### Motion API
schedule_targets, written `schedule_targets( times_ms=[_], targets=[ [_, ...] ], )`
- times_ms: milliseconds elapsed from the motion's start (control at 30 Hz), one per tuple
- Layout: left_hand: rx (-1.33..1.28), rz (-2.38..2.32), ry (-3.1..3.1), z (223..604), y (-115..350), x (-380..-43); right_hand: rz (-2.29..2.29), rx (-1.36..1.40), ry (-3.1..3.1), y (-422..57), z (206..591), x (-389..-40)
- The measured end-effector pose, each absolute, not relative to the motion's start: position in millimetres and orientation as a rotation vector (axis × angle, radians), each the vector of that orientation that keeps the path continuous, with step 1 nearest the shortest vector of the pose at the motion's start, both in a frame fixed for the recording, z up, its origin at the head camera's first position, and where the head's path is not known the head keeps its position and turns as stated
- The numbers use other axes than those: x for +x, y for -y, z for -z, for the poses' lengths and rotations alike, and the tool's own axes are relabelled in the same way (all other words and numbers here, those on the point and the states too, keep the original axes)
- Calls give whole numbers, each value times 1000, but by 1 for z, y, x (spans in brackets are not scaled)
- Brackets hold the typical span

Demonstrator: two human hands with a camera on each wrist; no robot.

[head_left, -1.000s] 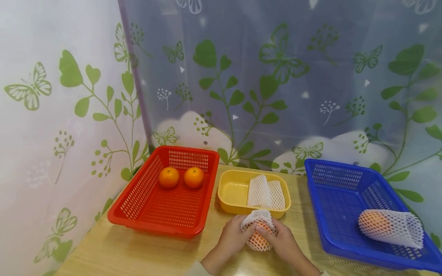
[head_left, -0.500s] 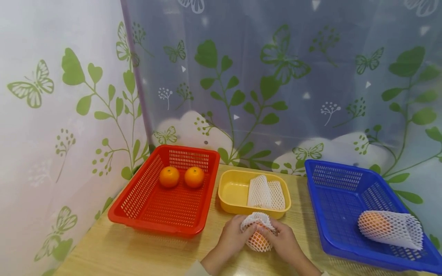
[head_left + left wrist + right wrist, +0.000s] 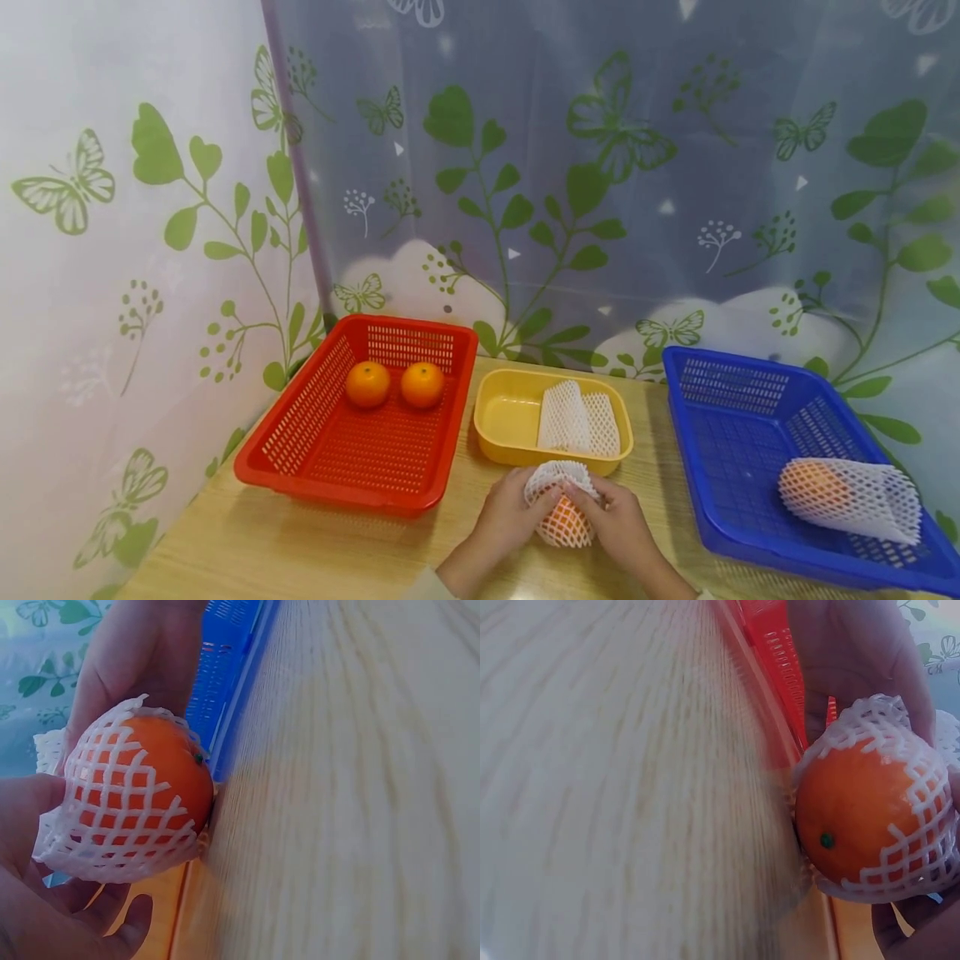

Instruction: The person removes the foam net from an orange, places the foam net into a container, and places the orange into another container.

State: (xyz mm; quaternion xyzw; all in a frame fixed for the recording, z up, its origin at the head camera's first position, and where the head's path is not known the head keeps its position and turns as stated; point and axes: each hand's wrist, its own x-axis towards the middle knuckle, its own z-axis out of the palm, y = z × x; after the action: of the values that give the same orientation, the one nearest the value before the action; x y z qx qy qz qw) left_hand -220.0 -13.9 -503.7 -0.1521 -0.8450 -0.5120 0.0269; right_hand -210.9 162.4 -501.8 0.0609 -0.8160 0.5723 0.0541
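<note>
Low in the middle of the head view, my left hand (image 3: 501, 515) and right hand (image 3: 624, 523) hold an orange (image 3: 564, 523) between them, partly inside a white foam net sleeve (image 3: 558, 475). Both thumbs lie on the near side of the net. In the left wrist view the sleeve (image 3: 112, 817) wraps much of the orange (image 3: 184, 772), whose stem end stays bare. From the right wrist, the bare orange end (image 3: 847, 814) with its green stem mark faces the tabletop. Some fingertips are hidden behind the fruit and net.
A red basket (image 3: 345, 493) with two oranges (image 3: 394, 386) stands left. Behind the hands is a yellow tray (image 3: 510, 457) with folded foam nets (image 3: 577, 418). The blue basket (image 3: 693, 500) at right holds a netted orange (image 3: 817, 486). All stand on a wooden table (image 3: 225, 550).
My hands stay in nearly the same place around the netted orange. The thumbs have shifted slightly on the net, and its upper edge sits a little lower. Baskets and tray are unchanged.
</note>
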Motion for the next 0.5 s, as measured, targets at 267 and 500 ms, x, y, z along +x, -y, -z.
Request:
schedule_targets(
  times_ms=[267,500],
  targets=[
    [-474,1569,2626,502,13,-220,-1770,173,2473,-163,500,-211],
    [-484,1586,2630,503,13,-219,-1762,166,2474,-165,500,-211]
  ],
)
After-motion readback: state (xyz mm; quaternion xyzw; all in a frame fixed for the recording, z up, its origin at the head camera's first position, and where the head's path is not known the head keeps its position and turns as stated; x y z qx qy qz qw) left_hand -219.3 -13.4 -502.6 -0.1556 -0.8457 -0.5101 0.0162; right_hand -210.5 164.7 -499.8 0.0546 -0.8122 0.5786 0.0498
